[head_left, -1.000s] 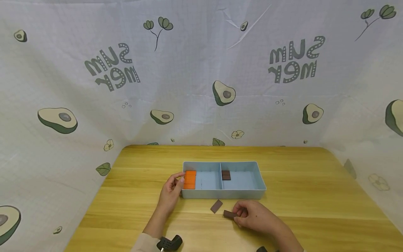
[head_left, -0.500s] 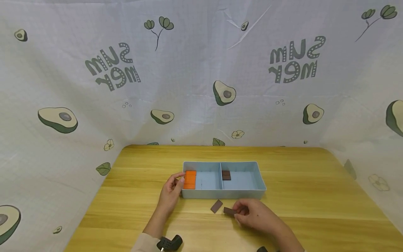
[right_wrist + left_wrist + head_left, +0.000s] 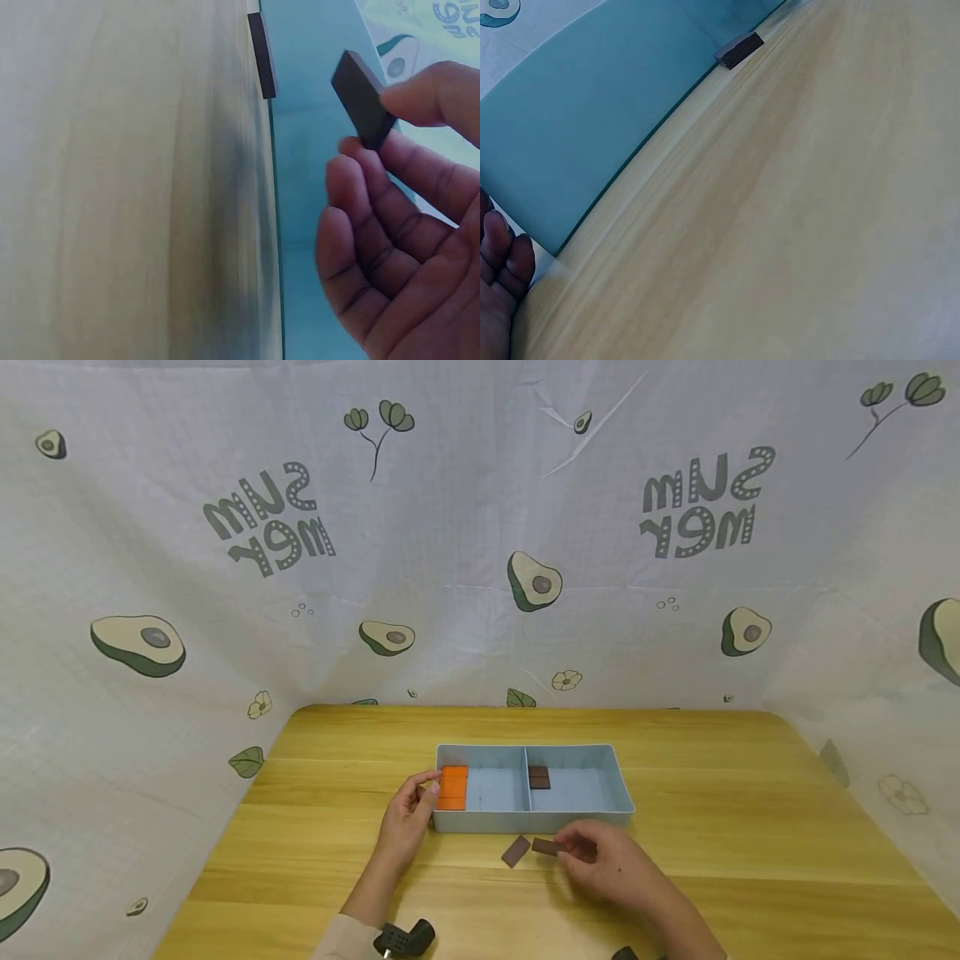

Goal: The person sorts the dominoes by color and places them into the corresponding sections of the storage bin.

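My right hand [image 3: 607,860] pinches a dark brown rectangular block [image 3: 362,97] by one end between thumb and fingers, raised close in front of the light-blue divided box [image 3: 480,822]. A second brown block [image 3: 515,852] lies slanted on the table before the box, left of the held one. At the box's left end, my left hand [image 3: 408,814] grips the rim with thumb and index finger; its other fingers [image 3: 519,262] curl beside the corner in the left wrist view. Orange blocks [image 3: 453,787] lie along the left compartment's side, and brown blocks [image 3: 538,777] sit against the divider in the right compartment.
The box stands on a wood-grain table [image 3: 720,827]. Its divider [image 3: 527,778] splits it into two compartments. Behind and beside the table hangs a pale cloth [image 3: 465,527] printed with avocados. A black wrist device [image 3: 405,938] shows at the left sleeve.
My right hand has lifted the brown block up from the table and moved it slightly toward the box. The left hand and the box have stayed in place.
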The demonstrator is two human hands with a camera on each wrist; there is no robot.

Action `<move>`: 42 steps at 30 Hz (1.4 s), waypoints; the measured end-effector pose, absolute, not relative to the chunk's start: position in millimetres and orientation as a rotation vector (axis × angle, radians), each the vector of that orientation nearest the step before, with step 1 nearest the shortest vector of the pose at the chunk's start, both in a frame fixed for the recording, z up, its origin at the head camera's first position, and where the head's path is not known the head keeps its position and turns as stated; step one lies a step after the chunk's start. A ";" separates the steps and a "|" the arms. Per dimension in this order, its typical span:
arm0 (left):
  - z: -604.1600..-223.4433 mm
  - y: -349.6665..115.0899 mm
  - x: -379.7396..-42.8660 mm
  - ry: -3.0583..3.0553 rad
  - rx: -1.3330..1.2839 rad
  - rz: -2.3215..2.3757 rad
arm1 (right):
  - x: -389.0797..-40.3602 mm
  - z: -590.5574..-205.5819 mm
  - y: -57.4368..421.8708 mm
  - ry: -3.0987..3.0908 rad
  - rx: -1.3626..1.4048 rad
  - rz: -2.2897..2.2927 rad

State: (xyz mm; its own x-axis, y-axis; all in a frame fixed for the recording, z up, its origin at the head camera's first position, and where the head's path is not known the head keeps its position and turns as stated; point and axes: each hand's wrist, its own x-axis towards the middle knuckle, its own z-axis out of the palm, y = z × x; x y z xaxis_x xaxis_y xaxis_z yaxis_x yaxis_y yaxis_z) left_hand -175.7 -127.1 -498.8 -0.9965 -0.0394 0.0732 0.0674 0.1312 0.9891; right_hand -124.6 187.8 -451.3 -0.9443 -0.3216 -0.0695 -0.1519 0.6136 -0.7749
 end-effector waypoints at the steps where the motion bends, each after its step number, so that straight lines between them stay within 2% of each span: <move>1: -498.9 -127.0 -175.7 -2.299 -0.028 -2.020 | -124.7 -450.5 187.2 2.651 -0.376 -1.248; 10: -497.8 -126.8 -175.4 -2.292 -0.034 -2.022 | -125.4 -446.2 185.1 2.717 -0.285 -1.293; 21: -496.4 -125.9 -174.3 -2.295 -0.041 -2.010 | -122.5 -452.5 187.6 3.012 -0.511 -1.553; 28: -495.7 -126.1 -173.7 -2.290 -0.050 -2.004 | -124.9 -449.3 192.2 3.062 -0.309 -1.617; 36: -496.9 -126.5 -174.3 -2.293 -0.027 -2.024 | -134.1 -439.6 195.9 3.139 -0.266 -1.643; 42: -497.1 -125.8 -174.2 -2.286 -0.023 -2.030 | -148.7 -425.3 190.7 3.096 -0.100 -1.595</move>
